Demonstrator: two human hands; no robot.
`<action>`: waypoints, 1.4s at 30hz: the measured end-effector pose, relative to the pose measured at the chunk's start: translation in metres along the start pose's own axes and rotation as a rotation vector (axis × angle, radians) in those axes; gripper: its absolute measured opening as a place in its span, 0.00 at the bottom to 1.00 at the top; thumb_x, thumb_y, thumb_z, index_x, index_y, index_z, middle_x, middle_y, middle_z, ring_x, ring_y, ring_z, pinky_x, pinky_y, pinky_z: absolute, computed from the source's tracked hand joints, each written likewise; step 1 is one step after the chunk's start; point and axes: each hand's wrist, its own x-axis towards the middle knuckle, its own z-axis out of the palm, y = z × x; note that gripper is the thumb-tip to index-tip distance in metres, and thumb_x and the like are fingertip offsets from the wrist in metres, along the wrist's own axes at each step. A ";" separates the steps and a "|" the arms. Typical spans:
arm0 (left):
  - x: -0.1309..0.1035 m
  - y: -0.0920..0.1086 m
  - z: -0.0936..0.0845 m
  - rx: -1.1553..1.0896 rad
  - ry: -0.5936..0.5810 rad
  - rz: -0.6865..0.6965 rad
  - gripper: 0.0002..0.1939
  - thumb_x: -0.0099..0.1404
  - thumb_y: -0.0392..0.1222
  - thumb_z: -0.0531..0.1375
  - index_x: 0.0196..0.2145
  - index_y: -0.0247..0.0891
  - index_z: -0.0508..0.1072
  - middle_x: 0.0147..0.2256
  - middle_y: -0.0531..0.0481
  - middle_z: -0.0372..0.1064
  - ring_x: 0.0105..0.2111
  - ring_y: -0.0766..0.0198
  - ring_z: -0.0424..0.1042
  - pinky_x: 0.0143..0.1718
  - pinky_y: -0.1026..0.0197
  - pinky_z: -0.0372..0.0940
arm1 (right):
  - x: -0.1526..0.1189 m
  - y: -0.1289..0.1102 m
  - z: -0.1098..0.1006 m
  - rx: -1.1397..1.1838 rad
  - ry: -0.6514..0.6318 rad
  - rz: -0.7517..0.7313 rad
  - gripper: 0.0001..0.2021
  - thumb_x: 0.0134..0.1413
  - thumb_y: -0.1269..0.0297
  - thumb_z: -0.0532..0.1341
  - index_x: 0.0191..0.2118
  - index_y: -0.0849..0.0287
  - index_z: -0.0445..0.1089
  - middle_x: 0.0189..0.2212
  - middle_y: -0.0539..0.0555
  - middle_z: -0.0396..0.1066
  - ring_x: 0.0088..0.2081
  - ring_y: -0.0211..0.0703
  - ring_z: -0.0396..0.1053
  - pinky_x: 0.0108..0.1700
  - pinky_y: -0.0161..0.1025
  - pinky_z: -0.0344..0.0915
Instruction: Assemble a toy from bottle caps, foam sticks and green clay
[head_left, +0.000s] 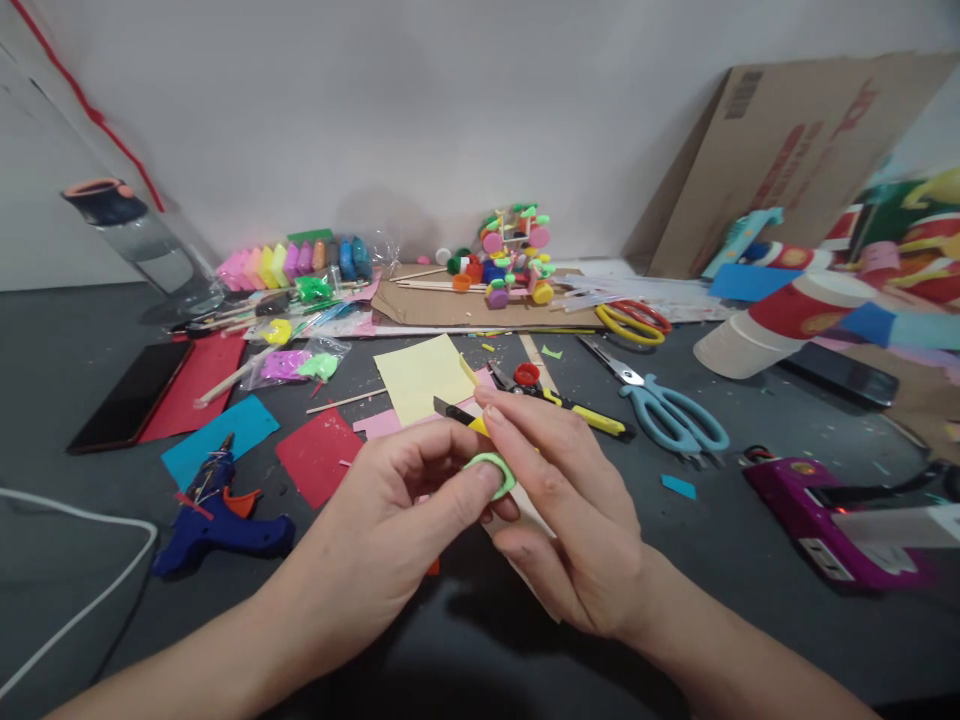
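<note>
My left hand [416, 490] pinches a small light-green piece of modelling clay [495, 472] between thumb and fingers, in front of my chest. It looks round and flattened, with its far side hidden by the fingers. My right hand [574, 500] is against the clay's right edge, fingers stretched and thumb apart. A dark blade with a yellow end, like a craft knife [454, 412], shows just beyond the fingertips; whether it is touched I cannot tell. Behind the hands lie a yellow paper sheet [420, 375] and black-and-yellow pliers [592, 415].
Left are a blue glue gun [225, 535], coloured paper and a phone [131, 395]. Right are blue-handled scissors [667, 405], a paper cup [780, 325] and a purple device [832, 530]. A colourful clay-and-stick model [517, 255] stands on cardboard at the back, near several clay packs [281, 262].
</note>
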 end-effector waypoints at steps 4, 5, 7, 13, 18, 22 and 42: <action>0.000 -0.001 -0.001 0.062 -0.017 0.020 0.08 0.73 0.43 0.62 0.42 0.42 0.81 0.34 0.57 0.76 0.36 0.70 0.73 0.41 0.70 0.67 | 0.001 0.000 0.002 0.006 -0.019 0.001 0.27 0.73 0.59 0.50 0.68 0.73 0.57 0.64 0.74 0.64 0.69 0.56 0.59 0.65 0.56 0.65; 0.000 -0.001 -0.001 0.072 -0.018 0.021 0.08 0.73 0.43 0.62 0.43 0.42 0.81 0.35 0.57 0.76 0.37 0.69 0.73 0.41 0.69 0.67 | 0.001 0.000 0.002 0.009 -0.016 -0.002 0.27 0.73 0.59 0.49 0.67 0.75 0.58 0.64 0.75 0.64 0.69 0.56 0.59 0.66 0.55 0.65; 0.000 -0.001 -0.002 0.087 -0.014 0.025 0.08 0.73 0.44 0.62 0.43 0.43 0.81 0.35 0.57 0.75 0.36 0.69 0.71 0.41 0.68 0.67 | 0.000 0.000 0.002 0.009 -0.006 -0.008 0.27 0.73 0.59 0.50 0.65 0.77 0.60 0.63 0.77 0.64 0.69 0.56 0.60 0.66 0.54 0.64; 0.001 -0.003 -0.004 0.153 0.007 0.029 0.08 0.72 0.43 0.62 0.45 0.44 0.81 0.36 0.59 0.75 0.34 0.70 0.68 0.38 0.68 0.65 | 0.001 0.000 0.002 0.006 -0.008 -0.014 0.28 0.74 0.57 0.49 0.64 0.80 0.61 0.63 0.78 0.64 0.69 0.56 0.59 0.67 0.54 0.62; 0.002 -0.002 -0.006 0.176 0.021 0.040 0.08 0.71 0.43 0.64 0.46 0.47 0.82 0.37 0.59 0.76 0.35 0.70 0.70 0.38 0.68 0.65 | 0.002 0.001 0.003 -0.003 -0.013 -0.008 0.29 0.74 0.56 0.48 0.64 0.80 0.61 0.63 0.78 0.64 0.69 0.55 0.59 0.68 0.53 0.61; 0.002 -0.003 -0.005 0.154 0.022 0.038 0.08 0.71 0.45 0.64 0.47 0.47 0.81 0.39 0.59 0.77 0.39 0.69 0.73 0.39 0.68 0.66 | 0.001 0.001 0.003 -0.013 -0.007 -0.001 0.29 0.74 0.56 0.48 0.64 0.80 0.61 0.63 0.78 0.63 0.69 0.55 0.58 0.68 0.53 0.61; 0.002 -0.002 0.001 0.016 0.096 0.050 0.02 0.69 0.38 0.66 0.39 0.44 0.80 0.33 0.63 0.76 0.29 0.78 0.70 0.33 0.78 0.65 | 0.000 -0.001 0.005 -0.043 -0.034 0.015 0.36 0.69 0.47 0.56 0.67 0.76 0.55 0.64 0.76 0.63 0.70 0.55 0.56 0.70 0.57 0.58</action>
